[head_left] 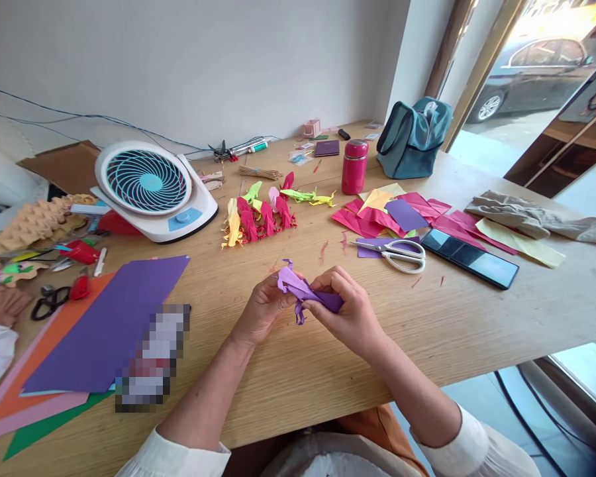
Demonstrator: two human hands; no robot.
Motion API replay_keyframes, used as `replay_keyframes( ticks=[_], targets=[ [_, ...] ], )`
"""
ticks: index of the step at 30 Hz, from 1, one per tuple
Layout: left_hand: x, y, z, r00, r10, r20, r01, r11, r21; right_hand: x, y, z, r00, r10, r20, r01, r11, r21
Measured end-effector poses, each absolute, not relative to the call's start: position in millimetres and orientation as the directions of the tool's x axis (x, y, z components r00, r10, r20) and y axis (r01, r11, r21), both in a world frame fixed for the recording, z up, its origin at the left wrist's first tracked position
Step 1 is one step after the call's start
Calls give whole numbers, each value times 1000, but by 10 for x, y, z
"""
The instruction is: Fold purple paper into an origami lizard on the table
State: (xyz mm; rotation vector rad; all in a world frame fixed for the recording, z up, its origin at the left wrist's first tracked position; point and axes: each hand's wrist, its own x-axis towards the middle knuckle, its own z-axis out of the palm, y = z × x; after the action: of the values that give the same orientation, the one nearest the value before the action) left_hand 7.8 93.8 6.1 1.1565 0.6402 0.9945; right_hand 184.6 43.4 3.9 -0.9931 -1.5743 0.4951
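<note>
A folded purple paper figure [298,287] with thin, curled limbs is held above the wooden table between my two hands. The fingers of my left hand [264,310] are closed on its lighter, left end. My right hand [350,311] pinches the darker, right end between thumb and fingers. Behind the hands stands a group of folded paper figures [251,218] in red, yellow, pink and green. White-handled scissors [404,256] lie to the right, partly over a purple paper piece.
A white fan [149,185] stands back left, above stacked coloured sheets [112,324] and a pixelated object. At right are a phone [469,258], crumpled papers [362,222], a red flask [354,169] and a teal bag [412,139]. Another person's hand [2,305] rests at the far left.
</note>
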Motion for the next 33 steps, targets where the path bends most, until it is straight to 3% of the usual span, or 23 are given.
replay_keyframes(
  ticks=[5,21,28,33],
  targets=[
    [45,951,68,531,843,82,-254,66,965,1858,442,27,-2,804,595,361,555,-749],
    [30,985,130,587,802,108,-110,-53,993,1856,444,33,11,810,587,359,545,-758],
    [17,1005,162,612,771,176,-46,-187,981,1856,447,41,33,830,556,300,522,-798],
    [-1,1009,142,607,777,165,-31,-185,982,1856,444,54,44,840,541,274,510,-815]
  ],
)
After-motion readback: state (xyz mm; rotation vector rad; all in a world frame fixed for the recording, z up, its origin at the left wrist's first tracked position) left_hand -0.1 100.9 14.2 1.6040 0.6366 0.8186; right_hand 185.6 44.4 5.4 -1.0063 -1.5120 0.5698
